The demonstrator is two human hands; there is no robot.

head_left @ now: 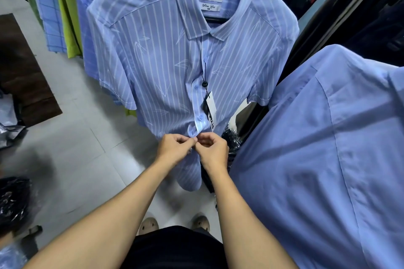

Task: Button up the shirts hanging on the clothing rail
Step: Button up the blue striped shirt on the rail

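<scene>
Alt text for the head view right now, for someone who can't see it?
The left hand and right hand pinch the front placket of a hanging blue white-striped shirt low down, where the buttons above look fastened. A swing tag hangs on a black cord beside the placket, and a plain blue shirt hangs to the right.

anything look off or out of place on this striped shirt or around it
No damage shows. The hang tag dangles crooked beside the placket of the striped shirt, just above where the left hand and right hand pinch the fabric. Crumpled plastic bags lie on the floor at the left.
</scene>
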